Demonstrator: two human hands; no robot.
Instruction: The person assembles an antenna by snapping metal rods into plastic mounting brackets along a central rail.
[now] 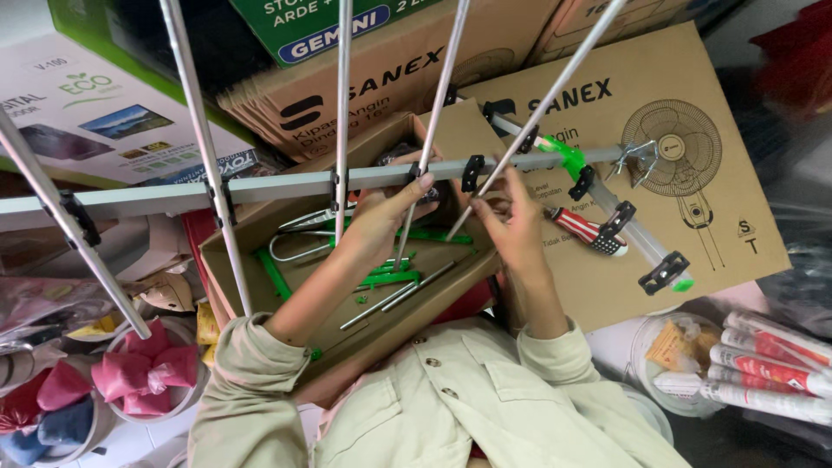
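My left hand (387,214) reaches up from the lower left, thumb pressed on a long grey metal bar (286,185) that carries black plastic clips (472,171). Several thin silver rods (206,139) fan upward from that bar. My right hand (511,227) pinches the lower end of one slanted rod (555,87) just below the bar. A green plastic joint (568,157) sits on the bar to the right. Under both hands lies an open cardboard box (260,227) holding green plastic parts (390,279) and loose metal rods (407,290).
A red-handled screwdriver (579,227) lies on a flat cardboard fan carton (693,217) at the right. Stacked cartons fill the top. A white tub with pink cloth bundles (147,368) stands lower left. Red-and-white tubes (771,360) and a bowl of packets (672,364) lie lower right.
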